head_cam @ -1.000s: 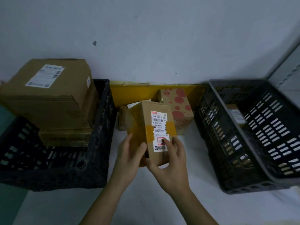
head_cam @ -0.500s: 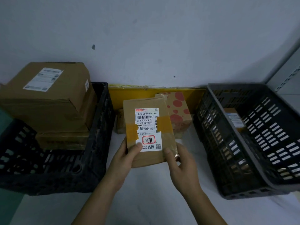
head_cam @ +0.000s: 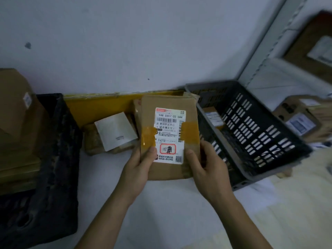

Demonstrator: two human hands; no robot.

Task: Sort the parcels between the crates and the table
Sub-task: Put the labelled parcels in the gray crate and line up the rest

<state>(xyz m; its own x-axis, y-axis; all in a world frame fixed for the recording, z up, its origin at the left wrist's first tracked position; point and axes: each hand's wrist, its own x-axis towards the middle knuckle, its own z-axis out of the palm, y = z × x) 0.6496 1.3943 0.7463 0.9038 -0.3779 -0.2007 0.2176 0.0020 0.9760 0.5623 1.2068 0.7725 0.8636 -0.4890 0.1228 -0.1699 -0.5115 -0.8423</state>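
Observation:
I hold a brown cardboard parcel (head_cam: 168, 108) with a white shipping label and yellow tape, label facing me, above the white table (head_cam: 161, 212). My left hand (head_cam: 138, 169) grips its lower left edge, thumb on the front. My right hand (head_cam: 206, 168) grips its lower right edge. The parcel sits between the black crate (head_cam: 59, 159) on the left and the grey crate (head_cam: 260, 141) on the right, close to the grey crate's near wall. A small labelled parcel (head_cam: 213, 117) lies inside the grey crate. Large cardboard boxes (head_cam: 16, 114) fill the black crate.
A flat parcel with a white sheet on top (head_cam: 115, 132) lies on the table by the yellow back strip (head_cam: 100, 105). Right of the grey crate stands a metal shelf post (head_cam: 265, 40), with more labelled boxes (head_cam: 303, 119) beyond it.
The parcel has been turned label-up and carried to the right toward the grey crate. The view has swung right, bringing the shelf and its boxes into sight.

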